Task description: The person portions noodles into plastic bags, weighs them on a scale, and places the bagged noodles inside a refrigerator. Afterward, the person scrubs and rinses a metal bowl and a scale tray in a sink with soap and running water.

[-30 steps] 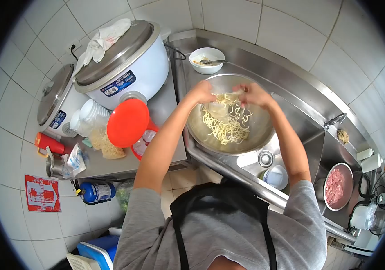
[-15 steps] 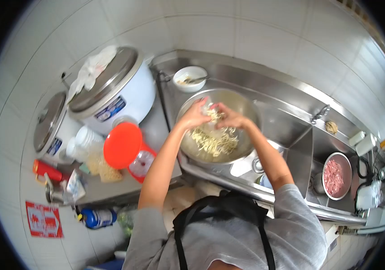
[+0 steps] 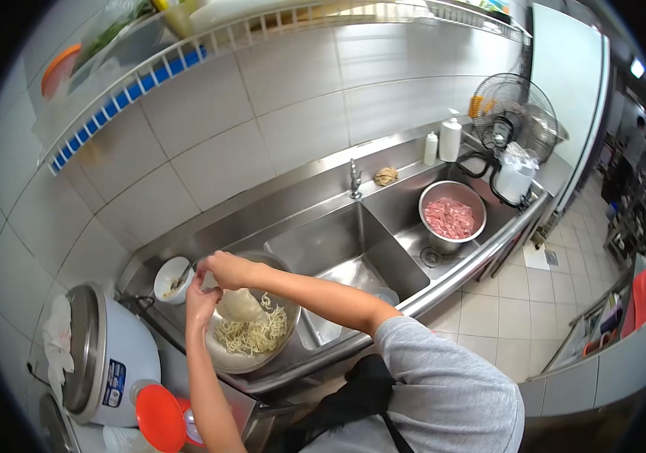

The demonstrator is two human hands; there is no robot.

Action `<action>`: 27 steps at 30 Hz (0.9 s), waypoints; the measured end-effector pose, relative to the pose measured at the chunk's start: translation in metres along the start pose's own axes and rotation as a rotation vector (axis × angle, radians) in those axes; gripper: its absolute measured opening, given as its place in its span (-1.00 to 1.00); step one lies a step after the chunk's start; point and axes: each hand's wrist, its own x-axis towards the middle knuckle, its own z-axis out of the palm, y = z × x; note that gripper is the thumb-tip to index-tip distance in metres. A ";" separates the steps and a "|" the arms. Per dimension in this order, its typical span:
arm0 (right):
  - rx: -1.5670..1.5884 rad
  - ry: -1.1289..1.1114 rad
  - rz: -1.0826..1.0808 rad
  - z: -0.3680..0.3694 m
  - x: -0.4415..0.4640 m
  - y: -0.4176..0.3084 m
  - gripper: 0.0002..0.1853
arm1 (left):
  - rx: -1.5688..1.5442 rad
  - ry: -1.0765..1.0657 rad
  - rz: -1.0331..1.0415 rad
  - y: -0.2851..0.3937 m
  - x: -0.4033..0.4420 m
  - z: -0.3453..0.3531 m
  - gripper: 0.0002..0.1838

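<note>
Over the wide metal bowl, my left hand and my right hand are close together, fingers closed. Between them they grip a translucent plastic bag that hangs down into the bowl. Pale yellow noodles lie loose in the bowl, just beneath the bag. My fingertips partly hide one another. Beyond the hands is a small white bowl with some food and a utensil in it.
Steel sink basins with a tap extend to the right. One basin holds a pot of pink raw meat. A large lidded cooker and a red plastic lid stand at lower left. A wire shelf runs overhead.
The view has swung to the right, bringing the shelf, fan and floor into sight. My hands have moved toward the bowl's far left rim, and the bag now shows plainly below them.
</note>
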 end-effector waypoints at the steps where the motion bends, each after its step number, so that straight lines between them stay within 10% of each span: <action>1: 0.089 0.031 -0.005 -0.013 0.004 -0.010 -0.73 | 0.013 -0.011 0.004 0.009 0.001 -0.004 -0.39; 6: -0.053 0.325 -0.066 -0.047 0.006 -0.023 -0.67 | -0.060 -0.076 0.079 0.061 0.002 -0.009 -0.31; 13: 0.405 -0.123 0.776 -0.043 -0.034 -0.026 -0.48 | 0.041 -0.106 0.071 0.083 -0.014 -0.007 -0.21; 18: -0.398 0.227 0.440 -0.014 -0.001 0.002 -0.73 | 0.135 -0.190 -0.009 0.065 -0.022 -0.014 -0.24; 19: -0.276 -0.091 0.408 -0.046 0.007 -0.030 -0.67 | 0.179 -0.196 -0.016 0.061 -0.020 -0.017 -0.23; 22: 0.440 -0.106 0.392 -0.067 0.021 -0.055 -0.71 | 0.170 -0.166 0.014 0.057 -0.023 -0.027 -0.28; 26: -0.073 -0.001 0.172 -0.037 0.020 -0.019 -0.64 | 0.149 -0.080 -0.015 0.060 -0.031 -0.046 -0.25; 27: 0.005 -0.170 0.441 -0.037 0.017 -0.035 -0.70 | 0.142 -0.062 -0.020 0.061 -0.032 -0.049 -0.25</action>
